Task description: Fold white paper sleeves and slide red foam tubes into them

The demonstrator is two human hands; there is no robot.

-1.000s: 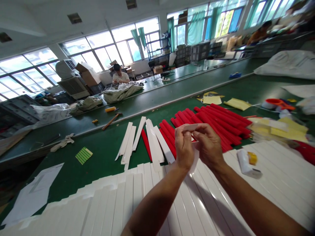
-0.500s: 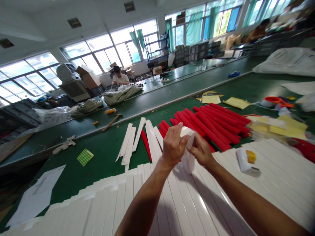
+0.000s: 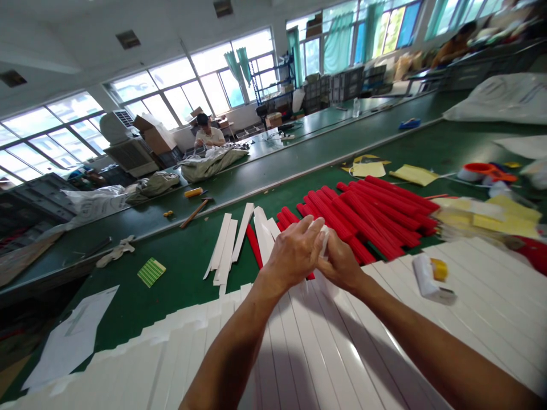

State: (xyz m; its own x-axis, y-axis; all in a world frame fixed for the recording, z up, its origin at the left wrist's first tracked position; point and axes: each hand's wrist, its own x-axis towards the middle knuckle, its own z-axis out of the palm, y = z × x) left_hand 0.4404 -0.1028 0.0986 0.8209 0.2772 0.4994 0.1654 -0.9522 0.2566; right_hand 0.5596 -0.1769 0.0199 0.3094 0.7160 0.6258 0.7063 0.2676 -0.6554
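My left hand (image 3: 294, 253) is closed over the top of a white folded piece (image 3: 325, 242), its fingers bent across the upper end. From the other side my right hand (image 3: 339, 262) grips the same piece, thumb and fingers wrapped round it. Most of the piece is hidden by the hands, so its full shape cannot be made out. Below both hands lies a wide row of long white flat box-like strips (image 3: 307, 341), side by side. Just beyond the hands is a pile of red ribbed tubes (image 3: 376, 210).
Loose white strips (image 3: 224, 250) lie left of the tubes. A white tape dispenser (image 3: 429, 279) with yellow tape rests on the strips at right. Further out are a green patterned card (image 3: 151, 272), a paper sheet (image 3: 72, 330), a hammer (image 3: 194, 213), yellow papers (image 3: 414, 175) and a seated person (image 3: 209, 134).
My left hand has moved left and slightly down, turning over the top of the white piece, which is now more covered. My right hand has shifted in towards it.
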